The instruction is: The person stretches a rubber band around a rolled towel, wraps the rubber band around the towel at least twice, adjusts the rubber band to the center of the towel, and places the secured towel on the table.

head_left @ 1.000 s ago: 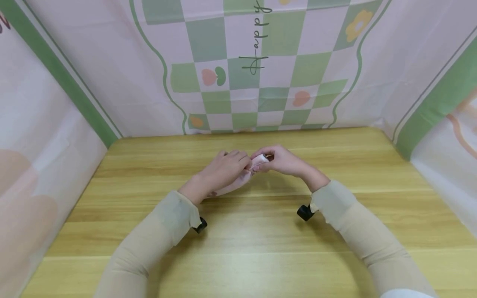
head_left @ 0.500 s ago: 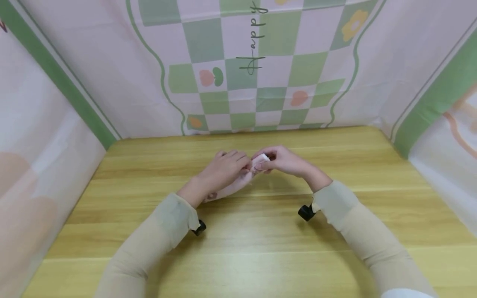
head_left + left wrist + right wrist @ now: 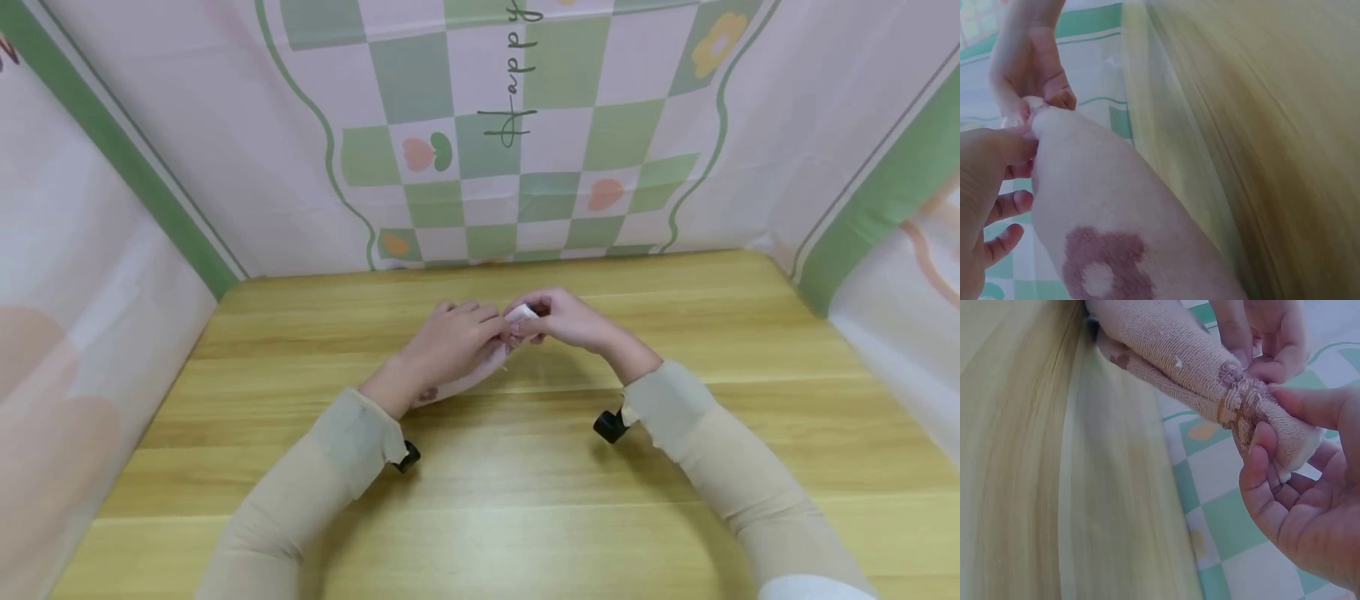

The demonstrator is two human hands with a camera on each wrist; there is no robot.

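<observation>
The hands meet above the middle of the bench [image 3: 525,467], and both hold one thing: a rolled pink towel [image 3: 1179,356]. The left hand [image 3: 450,342] has its fingers curled around the roll near its end. The right hand [image 3: 570,321] pinches the tip of the roll between thumb and fingers. The two hands are very close, almost touching each other.

The towel is lifted at the end that the hands hold, and it slopes down toward the person; in the head view its lower part shows under the left wrist, close to the bench. A thin elastic band [image 3: 1238,403] goes around the roll near the held end, in a few loops. On the cloth there is a dark pink flower print [image 3: 1107,262].

Both arms wear beige sleeves [image 3: 330,475], and a small black camera mount sits at each wrist. Behind the bench hangs a backdrop [image 3: 487,125] with green and white squares, small flowers and some script letters.
</observation>
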